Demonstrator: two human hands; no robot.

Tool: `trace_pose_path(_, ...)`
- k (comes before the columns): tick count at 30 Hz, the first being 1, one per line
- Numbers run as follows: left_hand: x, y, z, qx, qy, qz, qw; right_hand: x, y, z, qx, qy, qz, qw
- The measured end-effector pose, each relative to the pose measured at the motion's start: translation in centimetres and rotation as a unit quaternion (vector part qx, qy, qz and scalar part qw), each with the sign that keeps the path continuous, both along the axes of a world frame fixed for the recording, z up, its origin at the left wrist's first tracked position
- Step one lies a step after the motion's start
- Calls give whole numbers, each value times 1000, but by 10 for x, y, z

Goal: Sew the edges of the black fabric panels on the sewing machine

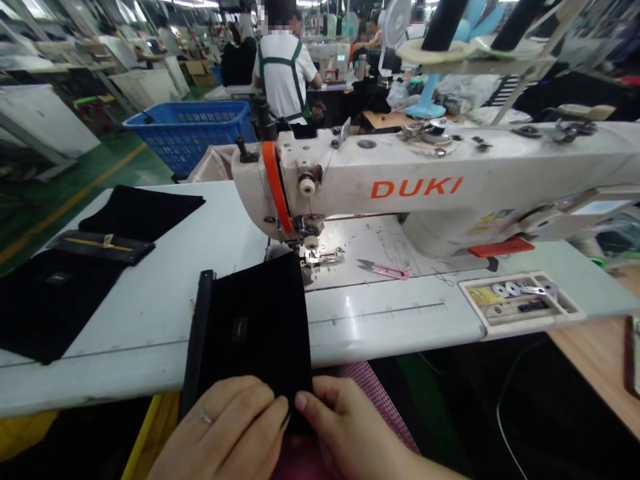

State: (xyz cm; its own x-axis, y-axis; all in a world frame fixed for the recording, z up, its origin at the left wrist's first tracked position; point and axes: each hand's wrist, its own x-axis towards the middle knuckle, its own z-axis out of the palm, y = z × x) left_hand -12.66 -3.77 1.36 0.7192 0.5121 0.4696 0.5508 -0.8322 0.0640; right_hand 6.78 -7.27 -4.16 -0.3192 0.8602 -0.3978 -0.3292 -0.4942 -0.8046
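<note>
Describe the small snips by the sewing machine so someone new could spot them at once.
Find the white DUKI sewing machine. On the flat plate beneath it, right of the needle, lie small snips. They alone have pink handles, with silver blades pointing left.

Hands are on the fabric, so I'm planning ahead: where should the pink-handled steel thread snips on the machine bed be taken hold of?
Take the pink-handled steel thread snips by the pink handle end, coming from the right. They lie flat, blades pointing left toward the metal presser foot, so the handle is the free, safer end.
</note>
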Motion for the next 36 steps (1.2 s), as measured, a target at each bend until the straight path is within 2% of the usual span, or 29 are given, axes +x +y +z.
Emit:
trace_pose_path(2,14,-6,-12,-16,4,-10,1000,0,-8,-3,-2,-27,1,1000)
trace_pose_path(5,24,-11,-23,-61,1,-3,998,4,-11,-2,-29,-69,15,997)
trace_pose_path(9,22,-17,-31,-82,-22,-17,996,8,-13,1,-58,-76,63,993)
trace_pose_path(15,15,-26,-44,-105,-29,-6,994,11,-17,0,-66,-49,64,995)
trace_pose_path(19,13,-29,-47,-130,-23,5,991,12,-18,2,-66,-42,72,994)
trace_pose_path(24,17,-28,-44,-151,-19,-8,988,17,-16,6,-92,-22,97,991)
trace_pose_path(29,11,-23,-48,-119,-7,-28,992,25,-15,11,-76,-34,146,986)
trace_pose_path(31,7,-22,-49,-123,-9,-42,991,30,-17,13,-20,-66,163,984)
trace_pose_path(33,5,-21,-48,-133,-12,-40,990,35,-19,12,101,-160,128,974)
trace_pose_path(34,5,-20,-47,-138,-12,-33,990,37,-20,11,179,-223,93,954)
trace_pose_path(36,6,-20,-45,-146,-7,-17,989,40,-21,6,341,-345,18,874)
